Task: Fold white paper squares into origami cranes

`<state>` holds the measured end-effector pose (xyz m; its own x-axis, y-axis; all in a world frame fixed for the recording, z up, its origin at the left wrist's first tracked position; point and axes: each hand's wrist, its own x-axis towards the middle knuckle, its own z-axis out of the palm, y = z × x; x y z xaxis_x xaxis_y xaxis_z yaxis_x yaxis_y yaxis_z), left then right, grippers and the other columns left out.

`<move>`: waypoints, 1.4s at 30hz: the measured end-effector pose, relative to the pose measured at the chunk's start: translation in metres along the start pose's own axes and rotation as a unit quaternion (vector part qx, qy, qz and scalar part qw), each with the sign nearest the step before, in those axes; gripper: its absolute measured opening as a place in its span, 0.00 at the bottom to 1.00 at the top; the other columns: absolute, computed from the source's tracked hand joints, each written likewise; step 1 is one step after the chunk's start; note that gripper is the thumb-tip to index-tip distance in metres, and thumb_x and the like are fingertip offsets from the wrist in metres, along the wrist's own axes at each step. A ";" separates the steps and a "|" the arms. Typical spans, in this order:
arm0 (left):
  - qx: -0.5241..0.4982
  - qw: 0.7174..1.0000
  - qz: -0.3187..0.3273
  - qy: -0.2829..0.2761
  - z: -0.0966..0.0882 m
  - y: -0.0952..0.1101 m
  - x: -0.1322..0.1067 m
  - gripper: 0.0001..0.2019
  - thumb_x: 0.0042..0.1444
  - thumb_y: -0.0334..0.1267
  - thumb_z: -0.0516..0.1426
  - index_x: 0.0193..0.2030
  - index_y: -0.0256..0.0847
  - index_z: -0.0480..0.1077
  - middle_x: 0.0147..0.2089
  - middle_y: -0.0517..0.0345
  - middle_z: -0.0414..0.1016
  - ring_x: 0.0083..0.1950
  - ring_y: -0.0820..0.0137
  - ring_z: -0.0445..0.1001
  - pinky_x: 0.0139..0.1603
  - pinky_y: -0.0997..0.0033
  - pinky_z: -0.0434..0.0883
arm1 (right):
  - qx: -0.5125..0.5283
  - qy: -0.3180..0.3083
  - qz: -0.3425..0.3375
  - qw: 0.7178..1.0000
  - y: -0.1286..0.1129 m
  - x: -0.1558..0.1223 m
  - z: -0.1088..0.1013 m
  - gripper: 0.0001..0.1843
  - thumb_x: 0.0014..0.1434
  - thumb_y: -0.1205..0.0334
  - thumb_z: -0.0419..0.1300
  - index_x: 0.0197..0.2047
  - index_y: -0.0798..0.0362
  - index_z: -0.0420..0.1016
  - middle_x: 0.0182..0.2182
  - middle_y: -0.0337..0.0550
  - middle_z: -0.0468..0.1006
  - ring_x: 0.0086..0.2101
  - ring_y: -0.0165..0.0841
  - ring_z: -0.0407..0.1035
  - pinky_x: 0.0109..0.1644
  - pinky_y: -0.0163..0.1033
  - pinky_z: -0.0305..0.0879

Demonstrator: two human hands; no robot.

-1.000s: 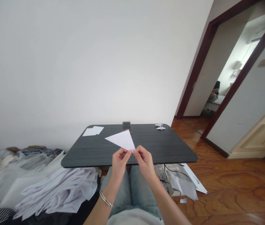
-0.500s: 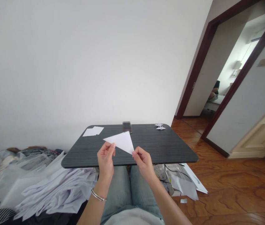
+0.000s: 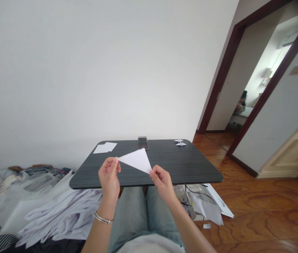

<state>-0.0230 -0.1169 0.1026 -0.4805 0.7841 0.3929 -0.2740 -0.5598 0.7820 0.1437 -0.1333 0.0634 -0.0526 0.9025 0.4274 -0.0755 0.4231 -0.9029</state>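
A white sheet of paper (image 3: 137,160), folded into a triangle, is held up over the near part of the dark table (image 3: 180,165). My left hand (image 3: 110,175) pinches its left corner between thumb and fingers. At the lower right corner, my right hand (image 3: 161,179) has a similar pinch on the paper. The triangle's third corner points away from me, close to the phone (image 3: 143,143) at the table's far edge.
White paper sheets (image 3: 103,148) lie at the table's back left. Small folded paper cranes (image 3: 180,144) sit at the back right. A heap of clothes (image 3: 61,214) is on the left; cables and papers (image 3: 206,207) lie below the table's right side. A doorway (image 3: 233,84) opens at right.
My left hand has slid left along the paper's edge, from partway along it to the left corner. My right hand has stayed nearly in place at its corner.
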 end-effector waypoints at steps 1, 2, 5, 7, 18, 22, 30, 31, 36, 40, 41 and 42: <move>-0.001 1.000 -0.008 -0.005 0.000 0.000 0.000 0.08 0.46 0.38 0.62 0.25 0.37 0.69 0.21 0.65 0.64 0.22 0.79 0.60 0.22 0.79 0.57 | 0.001 0.000 -0.001 1.000 0.000 0.000 0.000 0.17 0.59 0.52 0.53 0.23 0.52 0.61 0.16 0.31 0.53 0.19 0.26 0.47 0.22 0.33 0.42; 0.000 1.000 -0.018 -0.015 0.000 -0.001 -0.001 0.08 0.46 0.38 0.62 0.25 0.37 0.69 0.21 0.65 0.65 0.22 0.79 0.60 0.22 0.79 0.57 | 0.002 0.000 -0.002 1.000 0.000 0.000 0.000 0.17 0.59 0.53 0.53 0.23 0.52 0.61 0.17 0.31 0.54 0.19 0.26 0.47 0.22 0.33 0.42; 0.023 0.996 -0.060 -0.064 0.004 -0.003 -0.006 0.09 0.44 0.38 0.63 0.24 0.36 0.69 0.20 0.65 0.65 0.21 0.80 0.60 0.22 0.79 0.58 | 0.002 0.000 -0.007 1.000 0.000 0.001 0.001 0.16 0.60 0.54 0.53 0.23 0.52 0.61 0.17 0.31 0.54 0.19 0.25 0.47 0.23 0.33 0.42; 0.040 0.990 -0.097 -0.095 0.008 -0.004 -0.013 0.10 0.44 0.38 0.64 0.23 0.35 0.69 0.20 0.64 0.67 0.20 0.80 0.60 0.22 0.80 0.59 | -0.001 0.000 -0.010 1.000 0.000 0.001 0.002 0.16 0.60 0.54 0.53 0.23 0.52 0.61 0.17 0.31 0.54 0.19 0.25 0.47 0.23 0.33 0.42; 0.050 0.972 -0.188 -0.133 0.030 -0.014 -0.044 0.10 0.40 0.39 0.65 0.26 0.33 0.73 0.19 0.61 0.71 0.21 0.77 0.66 0.19 0.79 0.61 | -0.038 0.007 -0.031 0.999 0.000 0.001 0.003 0.17 0.60 0.55 0.52 0.22 0.53 0.59 0.19 0.32 0.55 0.21 0.26 0.48 0.24 0.34 0.44; 0.051 0.978 -0.175 -0.105 0.020 -0.013 -0.033 0.11 0.39 0.38 0.65 0.27 0.32 0.73 0.19 0.61 0.71 0.19 0.78 0.64 0.19 0.80 0.61 | -0.058 0.010 -0.023 0.998 0.001 0.000 0.002 0.17 0.60 0.55 0.52 0.23 0.53 0.59 0.19 0.32 0.54 0.21 0.26 0.47 0.24 0.34 0.43; 0.044 0.987 -0.140 -0.062 -0.003 -0.003 -0.008 0.10 0.41 0.38 0.65 0.27 0.33 0.73 0.22 0.60 0.72 0.23 0.77 0.68 0.20 0.81 0.63 | -0.076 0.017 -0.013 0.997 0.003 0.000 -0.006 0.17 0.60 0.54 0.52 0.22 0.53 0.59 0.18 0.31 0.53 0.21 0.26 0.47 0.24 0.34 0.42; 0.045 0.987 -0.139 -0.061 -0.005 -0.003 -0.007 0.10 0.41 0.38 0.65 0.26 0.34 0.73 0.22 0.60 0.72 0.24 0.77 0.69 0.20 0.82 0.63 | -0.076 0.020 -0.011 0.997 0.003 0.000 -0.007 0.17 0.59 0.54 0.53 0.22 0.53 0.60 0.18 0.31 0.53 0.20 0.25 0.47 0.24 0.34 0.42; 0.048 0.984 -0.159 -0.060 -0.007 -0.005 -0.010 0.10 0.41 0.39 0.65 0.26 0.34 0.74 0.23 0.59 0.74 0.25 0.75 0.72 0.21 0.82 0.66 | -0.005 0.055 0.018 0.998 0.006 0.004 -0.010 0.17 0.56 0.52 0.56 0.22 0.53 0.64 0.17 0.32 0.59 0.18 0.24 0.51 0.21 0.32 0.44; 0.029 0.985 -0.163 -0.043 -0.002 -0.009 -0.015 0.10 0.41 0.39 0.66 0.27 0.35 0.74 0.25 0.58 0.75 0.27 0.75 0.74 0.23 0.81 0.68 | 0.089 0.059 0.070 0.992 0.002 0.007 -0.008 0.16 0.51 0.52 0.61 0.22 0.54 0.67 0.14 0.33 0.64 0.15 0.22 0.51 0.19 0.31 0.43; 0.026 0.985 -0.164 -0.043 -0.001 -0.010 -0.016 0.10 0.41 0.39 0.66 0.27 0.35 0.74 0.25 0.58 0.76 0.27 0.75 0.74 0.23 0.81 0.68 | 0.101 0.062 0.081 0.990 0.001 0.008 -0.008 0.16 0.50 0.52 0.62 0.21 0.55 0.68 0.13 0.33 0.64 0.14 0.22 0.51 0.19 0.31 0.42; 0.024 0.985 -0.166 -0.045 0.000 -0.010 -0.017 0.09 0.41 0.39 0.65 0.27 0.35 0.74 0.25 0.58 0.76 0.27 0.75 0.74 0.23 0.81 0.69 | 0.107 0.069 0.087 0.988 0.000 0.008 -0.007 0.16 0.50 0.52 0.62 0.21 0.55 0.68 0.12 0.32 0.63 0.14 0.22 0.50 0.19 0.31 0.42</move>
<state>-0.0118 -0.1242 0.0882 -0.2958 0.9431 0.1517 -0.3625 -0.2578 0.8956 0.1508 -0.1256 0.0670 0.0520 0.9686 0.2431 -0.2878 0.2476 -0.9251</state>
